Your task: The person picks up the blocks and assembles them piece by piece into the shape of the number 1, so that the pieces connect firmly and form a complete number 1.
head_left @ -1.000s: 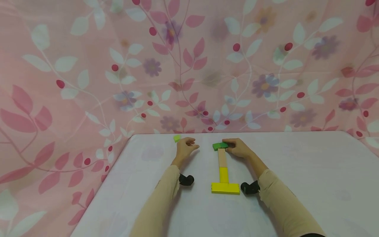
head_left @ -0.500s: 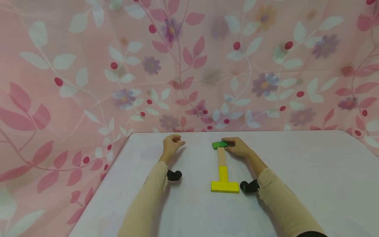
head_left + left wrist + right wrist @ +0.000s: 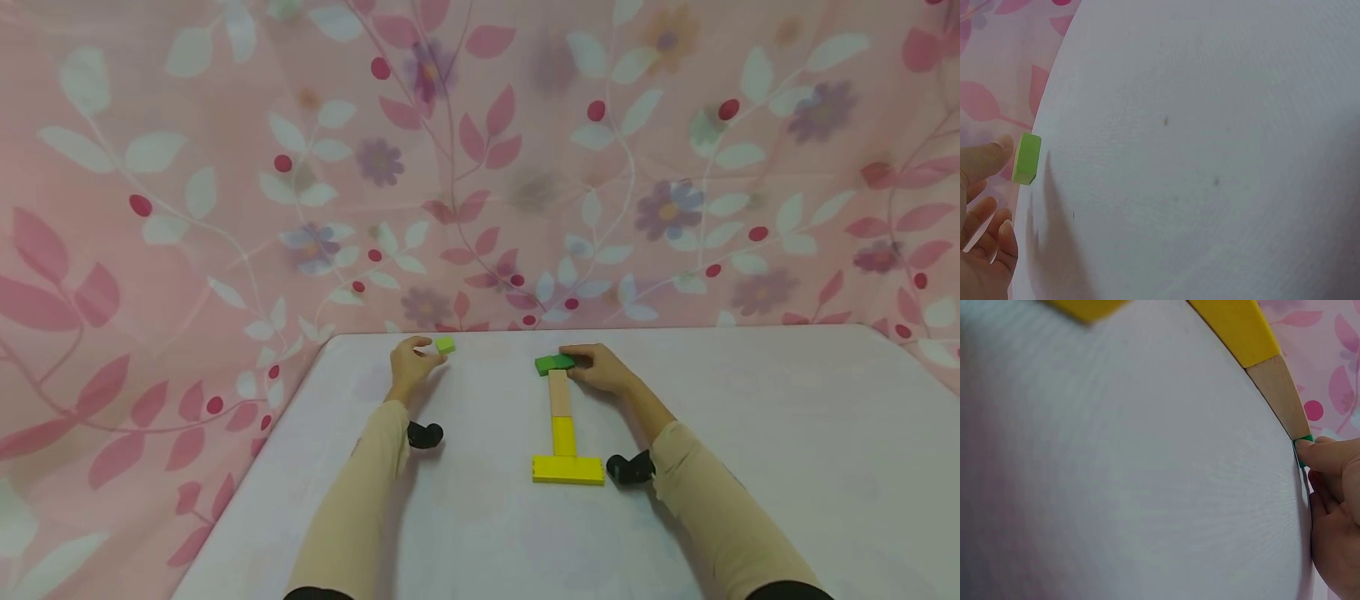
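In the head view my left hand (image 3: 411,367) is beside a small light green block (image 3: 446,345) at the table's far edge. Its thumb and fingers are spread, and the left wrist view shows the thumb close to the light green block (image 3: 1027,159); whether they touch I cannot tell. My right hand (image 3: 602,370) pinches the right one of two darker green blocks (image 3: 544,366) lying side by side. Below them a bare wooden block (image 3: 559,393), a yellow block (image 3: 564,436) and a wide yellow block (image 3: 567,470) lie end to end, forming a stem with a crosspiece.
A white-covered table (image 3: 480,517) lies under everything, with its far edge against a pink floral curtain (image 3: 510,167). A black wrist-worn part (image 3: 425,435) sticks out at the left sleeve, and another black part (image 3: 630,468) comes near the wide yellow block's right end.
My left hand has moved left, past the light green block, which was partly hidden behind it before and now shows to its right. The right hand stays at the green block.
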`<action>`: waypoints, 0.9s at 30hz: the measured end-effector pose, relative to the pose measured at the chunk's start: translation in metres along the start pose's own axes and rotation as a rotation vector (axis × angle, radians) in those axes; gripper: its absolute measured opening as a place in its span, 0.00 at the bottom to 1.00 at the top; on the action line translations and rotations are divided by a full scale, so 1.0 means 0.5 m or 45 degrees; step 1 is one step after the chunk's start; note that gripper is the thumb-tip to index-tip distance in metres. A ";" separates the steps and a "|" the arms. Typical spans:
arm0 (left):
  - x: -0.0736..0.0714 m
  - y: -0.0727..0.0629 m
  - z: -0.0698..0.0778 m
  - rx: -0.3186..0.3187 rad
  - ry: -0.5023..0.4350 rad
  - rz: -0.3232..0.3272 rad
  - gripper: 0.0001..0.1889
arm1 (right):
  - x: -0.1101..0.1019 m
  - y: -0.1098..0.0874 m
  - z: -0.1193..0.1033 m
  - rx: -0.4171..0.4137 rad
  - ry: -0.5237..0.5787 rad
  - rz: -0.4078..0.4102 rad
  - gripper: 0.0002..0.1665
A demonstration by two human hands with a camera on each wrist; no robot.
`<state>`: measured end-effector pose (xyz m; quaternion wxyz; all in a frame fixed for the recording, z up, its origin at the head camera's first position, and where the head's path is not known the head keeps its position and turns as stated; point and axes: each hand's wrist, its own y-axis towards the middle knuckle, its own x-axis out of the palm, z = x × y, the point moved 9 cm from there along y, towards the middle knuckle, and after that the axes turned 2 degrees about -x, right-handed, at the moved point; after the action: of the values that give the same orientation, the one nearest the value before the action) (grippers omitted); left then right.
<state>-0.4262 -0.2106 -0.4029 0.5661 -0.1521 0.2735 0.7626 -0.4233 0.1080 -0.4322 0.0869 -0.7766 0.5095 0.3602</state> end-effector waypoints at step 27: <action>0.059 0.044 -0.025 -0.052 0.019 -0.218 0.33 | -0.002 -0.002 0.004 0.065 0.052 0.011 0.26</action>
<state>-0.4573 -0.1995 -0.4234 0.6241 -0.1921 0.2479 0.7157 -0.4239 0.1103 -0.4333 0.0947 -0.7791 0.5237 0.3313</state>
